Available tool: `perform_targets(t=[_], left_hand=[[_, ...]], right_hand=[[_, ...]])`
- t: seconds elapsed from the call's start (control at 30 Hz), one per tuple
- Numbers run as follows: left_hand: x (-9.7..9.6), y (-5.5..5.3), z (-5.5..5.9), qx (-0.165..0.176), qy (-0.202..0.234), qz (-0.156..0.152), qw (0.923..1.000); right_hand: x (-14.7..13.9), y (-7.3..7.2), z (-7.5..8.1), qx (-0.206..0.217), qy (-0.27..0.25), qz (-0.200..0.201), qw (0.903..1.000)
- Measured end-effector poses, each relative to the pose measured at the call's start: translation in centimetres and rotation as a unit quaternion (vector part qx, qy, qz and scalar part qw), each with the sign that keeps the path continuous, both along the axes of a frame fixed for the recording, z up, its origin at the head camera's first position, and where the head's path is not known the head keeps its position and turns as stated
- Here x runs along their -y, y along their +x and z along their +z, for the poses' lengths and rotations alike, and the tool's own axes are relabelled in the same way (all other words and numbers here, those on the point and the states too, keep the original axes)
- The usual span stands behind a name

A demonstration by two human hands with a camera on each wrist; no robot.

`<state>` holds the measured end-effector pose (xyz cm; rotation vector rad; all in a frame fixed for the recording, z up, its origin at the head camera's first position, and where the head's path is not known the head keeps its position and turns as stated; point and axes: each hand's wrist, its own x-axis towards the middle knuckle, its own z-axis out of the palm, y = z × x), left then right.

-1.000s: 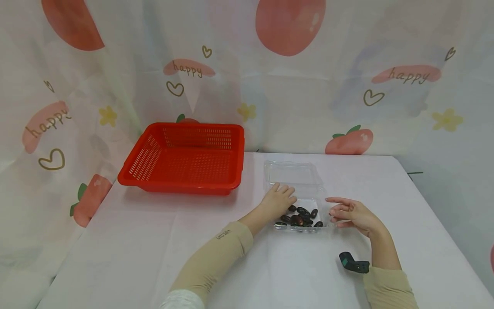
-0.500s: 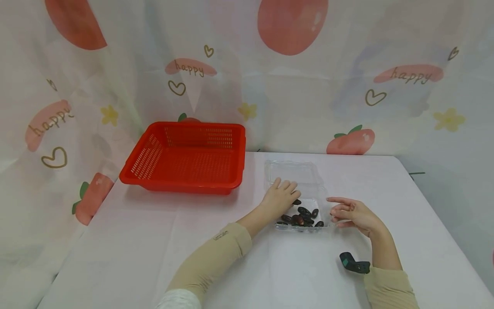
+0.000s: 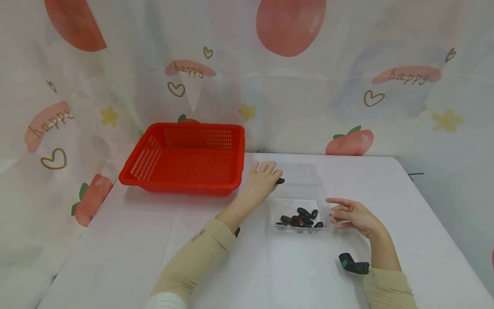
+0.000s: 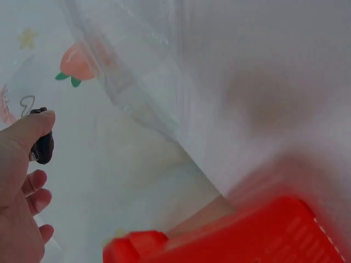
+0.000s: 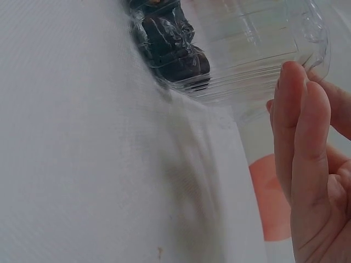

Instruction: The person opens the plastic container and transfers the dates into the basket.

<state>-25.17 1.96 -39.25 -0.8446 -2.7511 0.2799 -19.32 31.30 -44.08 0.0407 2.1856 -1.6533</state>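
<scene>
Between left thumb and fingers a dark, wrinkled date (image 4: 44,145) is pinched; the left hand (image 3: 260,182) holds it raised over the hinged lid side of a clear plastic box (image 3: 277,207), near the red basket. Several more dates (image 3: 304,212) lie in the front part of the box, whose lid (image 3: 299,174) is laid back. At the box's right side is the right hand (image 3: 356,218), its fingers extended and relaxed. In the right wrist view, the right fingertips (image 5: 293,71) are right at the clear plastic edge.
A red slotted plastic basket (image 3: 185,165) stands at the back left of the white-covered table (image 3: 216,283), left of the box. A small black device (image 3: 353,264) is beside the right wrist. A printed fruit-pattern curtain (image 3: 308,98) hangs behind.
The left hand has lifted a date out of the box and moved up and left toward the basket. The right hand has stayed at the box's right side.
</scene>
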Motion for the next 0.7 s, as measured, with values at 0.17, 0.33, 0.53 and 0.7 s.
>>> perform_targets(t=[0.17,0.33,0.53,0.7], left_hand=[[2.6,-1.0,1.1,-0.020,0.044,0.031,0.9983],[5.5,-2.1,1.6,-0.042,0.086,0.065,0.9933],[8.7,-3.2,1.5,-0.010,0.121,0.115,0.9859],[10.8,-4.1,0.9,0.023,0.132,0.155,0.9788]], right_hand=[[0.0,0.1,0.0,-0.001,0.001,0.000,1.0000],[0.0,0.0,0.0,-0.001,0.002,-0.001,1.0000],[0.0,0.0,0.0,-0.001,-0.001,-0.002,1.0000],[0.0,0.0,0.0,0.000,-0.003,0.000,1.0000]])
